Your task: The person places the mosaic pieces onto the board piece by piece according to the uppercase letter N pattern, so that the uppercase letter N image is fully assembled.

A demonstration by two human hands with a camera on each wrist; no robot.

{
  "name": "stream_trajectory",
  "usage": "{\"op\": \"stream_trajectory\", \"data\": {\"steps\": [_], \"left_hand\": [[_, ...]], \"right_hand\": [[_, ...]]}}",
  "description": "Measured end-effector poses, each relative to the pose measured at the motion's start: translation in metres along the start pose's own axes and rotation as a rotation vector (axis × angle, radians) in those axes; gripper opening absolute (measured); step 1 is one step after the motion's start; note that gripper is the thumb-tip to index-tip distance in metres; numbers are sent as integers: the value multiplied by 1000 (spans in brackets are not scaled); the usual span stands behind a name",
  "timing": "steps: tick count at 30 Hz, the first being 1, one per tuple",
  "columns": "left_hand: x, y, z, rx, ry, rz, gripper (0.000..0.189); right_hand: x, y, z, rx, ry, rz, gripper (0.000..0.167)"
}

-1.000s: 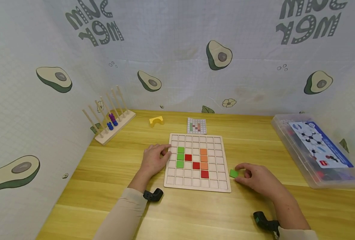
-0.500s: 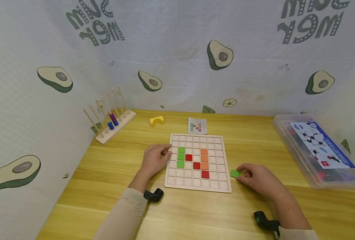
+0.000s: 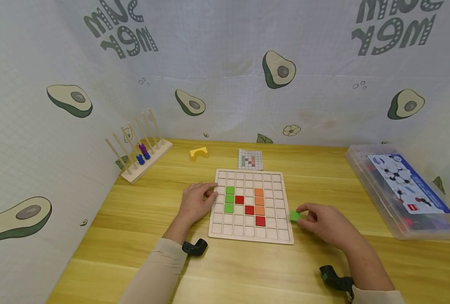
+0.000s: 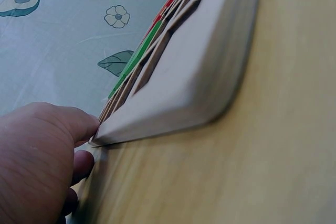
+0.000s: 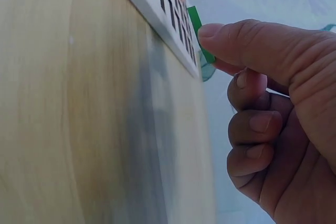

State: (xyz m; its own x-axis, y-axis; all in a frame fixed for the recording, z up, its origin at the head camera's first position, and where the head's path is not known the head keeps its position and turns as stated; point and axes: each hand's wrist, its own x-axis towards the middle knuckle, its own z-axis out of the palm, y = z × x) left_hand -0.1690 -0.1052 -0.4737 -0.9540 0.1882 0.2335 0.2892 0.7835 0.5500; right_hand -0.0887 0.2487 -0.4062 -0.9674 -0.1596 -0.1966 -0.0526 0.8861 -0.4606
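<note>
A wooden grid board point(image 3: 238, 232) lies on the table with three green, three red and three orange square tiles set in its cells. At its left edge my left hand point(image 3: 196, 202) touches the wood with index finger and thumb. The left wrist view has the hand point(image 4: 39, 166) right at the board's rim point(image 4: 210, 98). Just beyond the opposite edge, my right hand point(image 3: 323, 223) pinches a green square tile point(image 3: 294, 216) between thumb and index finger. Seen from the right wrist, this tile point(image 5: 198, 30) is tilted on edge near the board's side, other fingers curled.
Behind the board lies a small printed pattern card point(image 3: 250, 159). A yellow arch block point(image 3: 199, 153) and a wooden peg rack point(image 3: 149, 162) with blue and purple beads stand back left. On the right is a clear plastic case point(image 3: 377, 198) with a molecule-model label point(image 3: 407, 183).
My right hand has brought the green tile slightly up and left, closer to the board's right edge. The left hand and the tiles on the board stay in place.
</note>
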Motion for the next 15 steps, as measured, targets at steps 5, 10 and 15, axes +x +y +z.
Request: {"op": "stream_trajectory", "data": {"steps": [5,10,15], "left_hand": [[0,-1,0,0,-2,-1,31],[0,-1,1,-1,1,0,31],[1,-1,1,0,0,-1,31]], "right_hand": [[2,-11,2,15,-15,-23,28],[4,-19,6,29,-10,-80,25],[6,-28,11,39,-14,-122,25]]}}
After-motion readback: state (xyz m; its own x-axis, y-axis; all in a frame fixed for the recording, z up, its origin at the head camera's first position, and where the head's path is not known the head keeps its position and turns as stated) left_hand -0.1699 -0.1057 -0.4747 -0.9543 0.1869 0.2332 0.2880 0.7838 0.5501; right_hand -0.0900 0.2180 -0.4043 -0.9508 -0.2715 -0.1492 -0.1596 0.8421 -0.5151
